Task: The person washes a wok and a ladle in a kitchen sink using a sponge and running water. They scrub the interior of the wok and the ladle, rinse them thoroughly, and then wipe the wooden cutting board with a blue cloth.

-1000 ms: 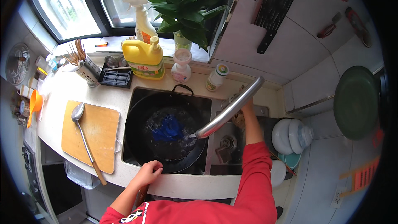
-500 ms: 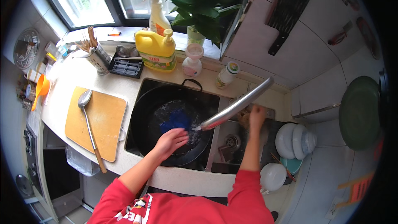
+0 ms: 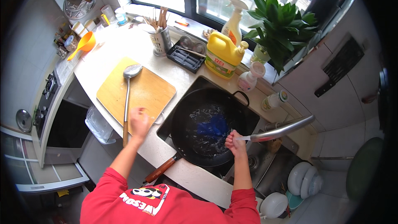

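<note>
My left hand, blurred, is over the near edge of a wooden cutting board, just right of the shaft of a metal ladle lying there; I cannot tell its grip. My right hand is at the mouth of the metal faucet, over the right rim of a black wok. Its fingers are curled in, and what they hold, if anything, is hidden. The wok sits over the left sink basin, with water and a blue patch inside. Its wooden handle points toward me.
Behind the wok stand a yellow detergent jug, a pump bottle and a lidded jar. White bowls are stacked at the right, past the second basin. A utensil holder and black tray stand behind the board.
The view has turned, shifting the counter to the right. My left hand has gone from above the wok to the cutting board. My right hand has come from behind the right basin to the faucet's mouth.
</note>
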`<state>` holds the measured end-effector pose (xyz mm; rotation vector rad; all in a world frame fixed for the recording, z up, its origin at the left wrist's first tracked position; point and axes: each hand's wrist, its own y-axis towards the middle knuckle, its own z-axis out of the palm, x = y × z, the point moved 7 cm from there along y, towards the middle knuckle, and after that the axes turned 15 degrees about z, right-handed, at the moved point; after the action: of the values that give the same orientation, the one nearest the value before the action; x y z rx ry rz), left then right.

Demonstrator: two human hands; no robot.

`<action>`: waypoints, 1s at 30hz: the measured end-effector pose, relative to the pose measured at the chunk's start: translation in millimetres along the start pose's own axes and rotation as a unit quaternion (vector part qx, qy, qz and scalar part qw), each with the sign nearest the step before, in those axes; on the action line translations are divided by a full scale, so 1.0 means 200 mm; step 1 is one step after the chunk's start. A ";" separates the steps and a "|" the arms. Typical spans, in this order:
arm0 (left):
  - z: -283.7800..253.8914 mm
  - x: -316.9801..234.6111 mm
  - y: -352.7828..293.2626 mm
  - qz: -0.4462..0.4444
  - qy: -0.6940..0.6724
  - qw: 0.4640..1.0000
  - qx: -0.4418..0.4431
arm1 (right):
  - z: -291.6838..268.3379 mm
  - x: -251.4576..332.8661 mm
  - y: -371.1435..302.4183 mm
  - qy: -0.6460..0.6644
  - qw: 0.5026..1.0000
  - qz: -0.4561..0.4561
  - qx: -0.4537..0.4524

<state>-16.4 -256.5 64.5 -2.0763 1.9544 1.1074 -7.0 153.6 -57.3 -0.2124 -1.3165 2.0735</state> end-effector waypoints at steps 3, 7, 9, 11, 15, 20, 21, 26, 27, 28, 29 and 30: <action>-0.21 0.41 -0.05 -0.101 0.173 0.979 0.023 | 0.04 0.02 -0.02 -0.007 0.999 -0.039 0.028; -0.13 0.72 -0.13 -0.191 0.100 0.969 0.120 | 0.01 0.01 0.01 -0.022 0.999 -0.047 0.005; -0.10 0.73 -0.11 -0.198 0.054 0.971 0.125 | 0.02 0.02 0.03 0.036 0.998 -0.034 0.035; -0.14 0.79 -0.14 -0.129 0.024 0.990 0.042 | 0.10 0.03 -0.01 0.019 0.997 -0.063 0.028; -0.24 0.38 -0.11 -0.215 -0.159 0.957 0.111 | -0.04 0.04 0.05 0.012 0.992 -0.120 -0.048; -0.31 0.00 -0.16 -0.135 -0.260 0.930 0.225 | -0.03 0.03 0.15 0.137 0.982 -0.123 -0.029; -0.28 -0.05 -0.21 -0.114 -0.257 0.925 0.256 | -0.03 0.04 0.14 0.189 0.975 -0.112 -0.017; -0.11 -0.28 -0.36 -0.097 -0.202 0.883 0.413 | 0.02 0.01 0.04 0.170 0.981 -0.042 0.079; -0.09 -0.30 -0.38 -0.094 -0.204 0.880 0.418 | -0.01 0.00 0.02 0.133 0.989 -0.060 0.014; -0.06 -0.33 -0.40 -0.088 -0.208 0.877 0.425 | -0.02 0.01 0.01 0.062 0.992 -0.105 -0.016; -0.03 -0.34 -0.40 -0.083 -0.192 0.872 0.442 | -0.05 0.02 0.02 -0.011 0.988 -0.148 -0.047; -0.01 -0.35 -0.41 -0.079 -0.187 0.870 0.450 | -0.07 0.03 0.03 -0.085 0.975 -0.188 -0.077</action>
<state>63.6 -184.3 69.5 -1.3464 1.5957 0.3651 -7.9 164.7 -68.4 0.1435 -1.4910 1.7008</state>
